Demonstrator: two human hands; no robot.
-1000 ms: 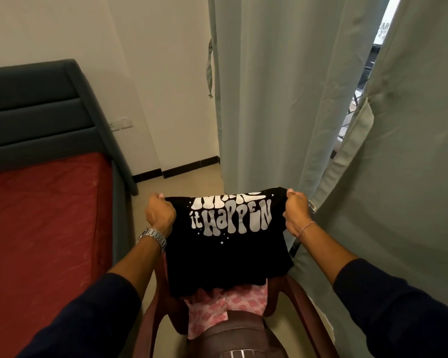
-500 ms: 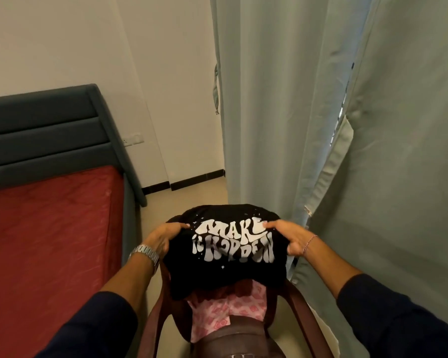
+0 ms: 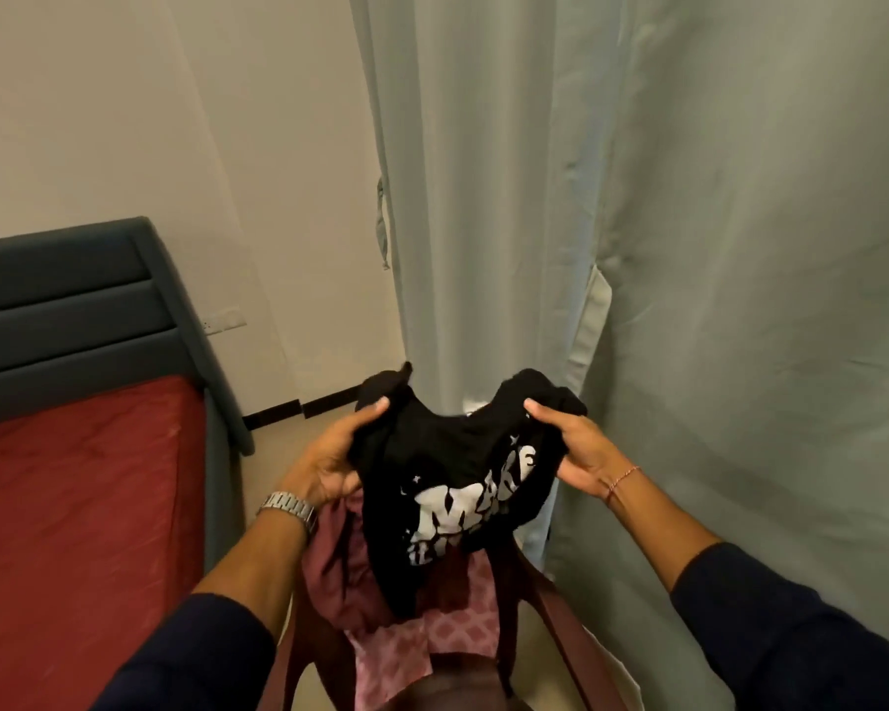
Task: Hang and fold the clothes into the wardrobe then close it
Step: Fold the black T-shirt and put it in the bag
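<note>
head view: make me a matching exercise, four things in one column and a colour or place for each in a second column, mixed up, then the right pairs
Column one:
1. t-shirt
2. bed cover
3. curtain
4. patterned cloth

Column two:
A. pale grey-green, hanging behind the hands
B. black with white lettering, held between the left hand and the right hand
C. pink, on the chair below the held garment
D. red, at the left of the view

Pairs: 1-B, 2-D, 3-A, 4-C
</note>
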